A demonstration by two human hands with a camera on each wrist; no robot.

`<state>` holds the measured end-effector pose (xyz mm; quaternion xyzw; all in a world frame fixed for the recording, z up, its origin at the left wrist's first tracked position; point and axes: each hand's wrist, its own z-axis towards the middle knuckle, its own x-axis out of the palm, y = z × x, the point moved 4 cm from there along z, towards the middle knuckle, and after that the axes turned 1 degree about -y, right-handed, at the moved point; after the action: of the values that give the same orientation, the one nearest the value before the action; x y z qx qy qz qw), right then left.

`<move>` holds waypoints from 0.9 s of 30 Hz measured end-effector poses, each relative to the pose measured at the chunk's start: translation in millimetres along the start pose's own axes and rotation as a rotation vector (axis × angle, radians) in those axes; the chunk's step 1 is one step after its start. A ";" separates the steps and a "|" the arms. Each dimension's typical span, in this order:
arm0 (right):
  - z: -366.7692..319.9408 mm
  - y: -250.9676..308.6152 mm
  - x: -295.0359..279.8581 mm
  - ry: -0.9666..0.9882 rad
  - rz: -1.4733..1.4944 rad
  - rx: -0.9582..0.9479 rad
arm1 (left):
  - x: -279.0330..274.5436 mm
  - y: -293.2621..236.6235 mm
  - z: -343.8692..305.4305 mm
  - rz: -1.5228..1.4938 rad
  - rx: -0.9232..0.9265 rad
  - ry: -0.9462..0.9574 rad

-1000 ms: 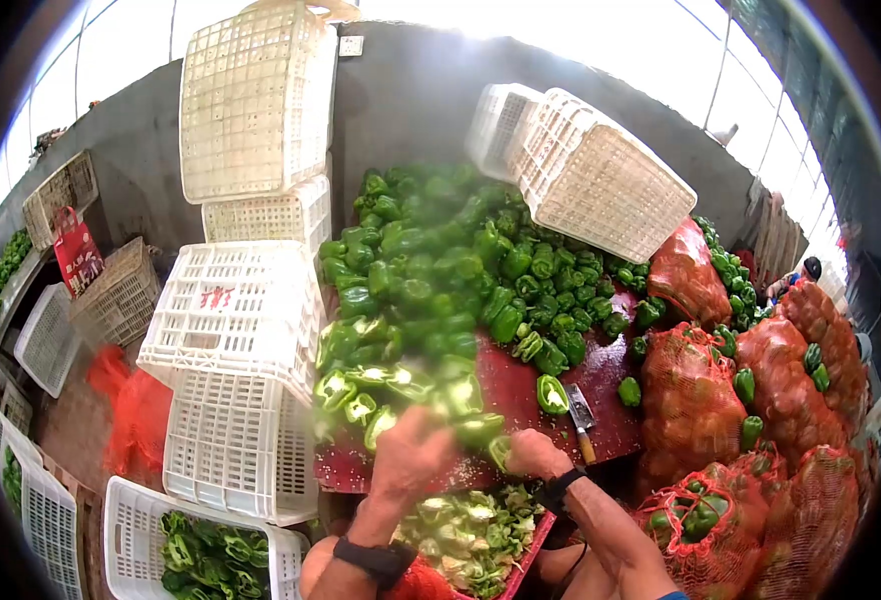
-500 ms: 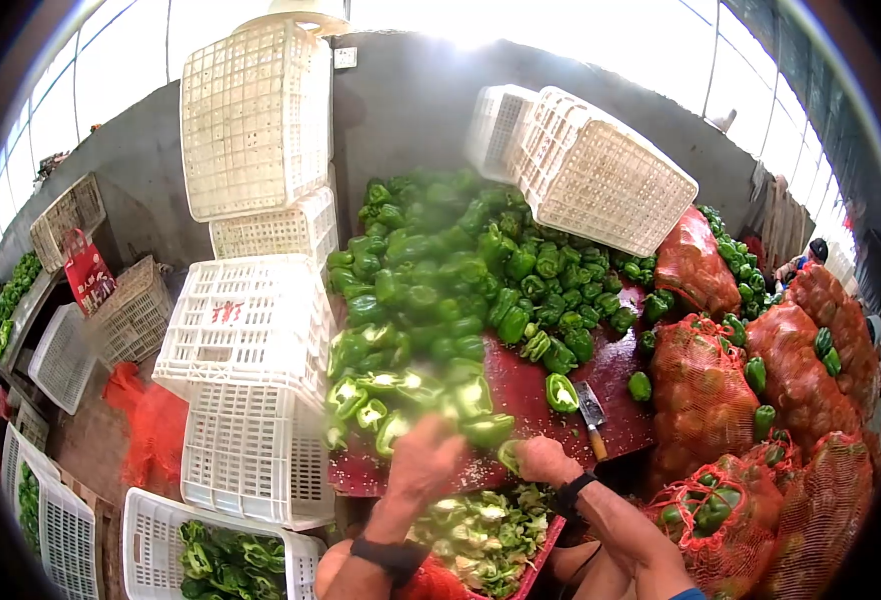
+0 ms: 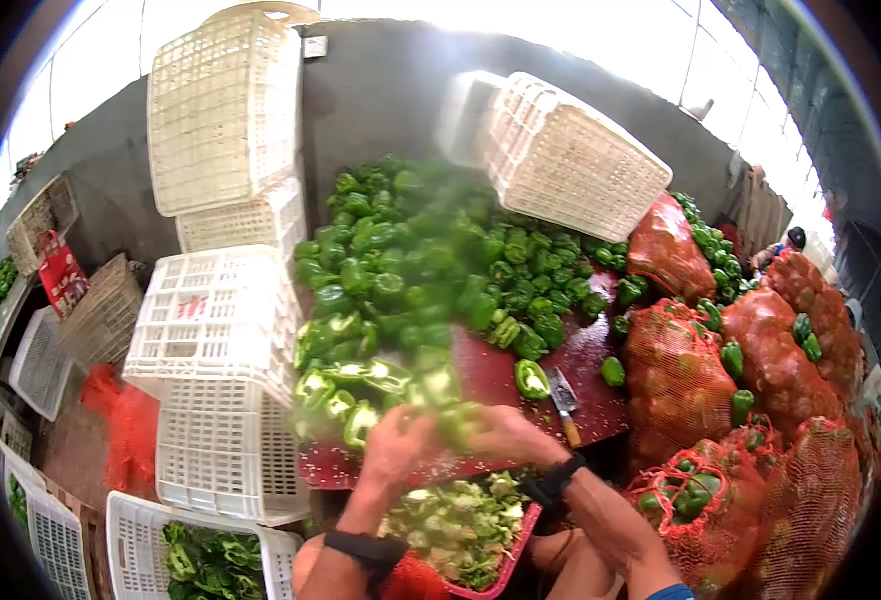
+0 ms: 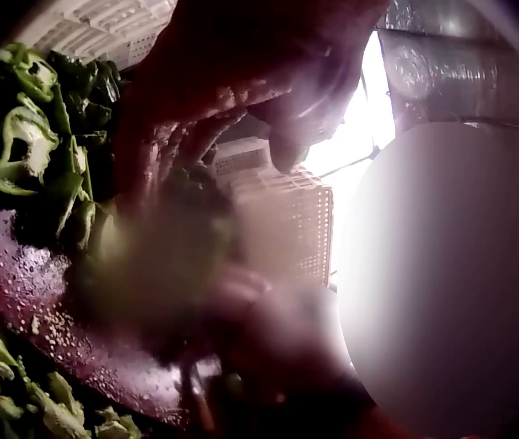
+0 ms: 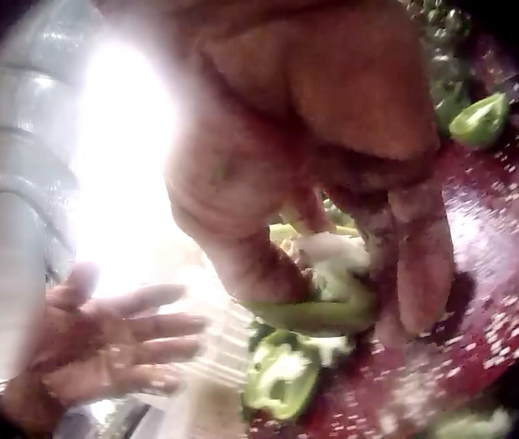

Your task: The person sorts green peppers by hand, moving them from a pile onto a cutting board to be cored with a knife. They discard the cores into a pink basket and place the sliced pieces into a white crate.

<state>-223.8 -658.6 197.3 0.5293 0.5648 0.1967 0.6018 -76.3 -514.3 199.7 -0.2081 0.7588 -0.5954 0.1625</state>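
Note:
My right hand (image 3: 516, 437) grips a halved green pepper (image 5: 328, 311), its pale inside showing between thumb and fingers in the right wrist view. My left hand (image 5: 113, 352) is spread with its fingers apart, close to the right hand. Both hands are over the front edge of the red board (image 3: 481, 370); in the head view the space between them is blurred. Cut pepper halves (image 3: 361, 425) lie just left of the hands. To the right, a knife (image 3: 565, 400) with a wooden handle lies by another cut pepper (image 3: 532, 381).
A heap of whole green peppers (image 3: 381, 260) covers the back of the board. Below the hands sits a pink-rimmed tub (image 3: 531, 525) of pale pepper scraps. White crates (image 3: 221, 310) are stacked at left; red mesh sacks (image 3: 676, 370) stand at right.
The right hand has moved left from the board's front right with the pepper half and now meets the left hand. The head view has shifted slightly.

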 end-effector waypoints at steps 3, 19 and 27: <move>5.6 30.6 33.4 0.024 0.014 -0.021 | 6.2 8.1 1.6 -0.218 -0.046 0.017; 17.9 31.0 88.7 -0.251 0.128 -0.361 | -11.5 21.7 -1.0 0.080 0.232 -0.178; 17.1 44.2 73.3 -0.383 0.103 -0.383 | -26.1 13.3 -4.9 -0.083 0.337 -0.165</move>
<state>-171.8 -588.5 197.4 0.4616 0.3656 0.2263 0.7759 -57.9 -494.3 187.9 -0.2570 0.6231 -0.7013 0.2319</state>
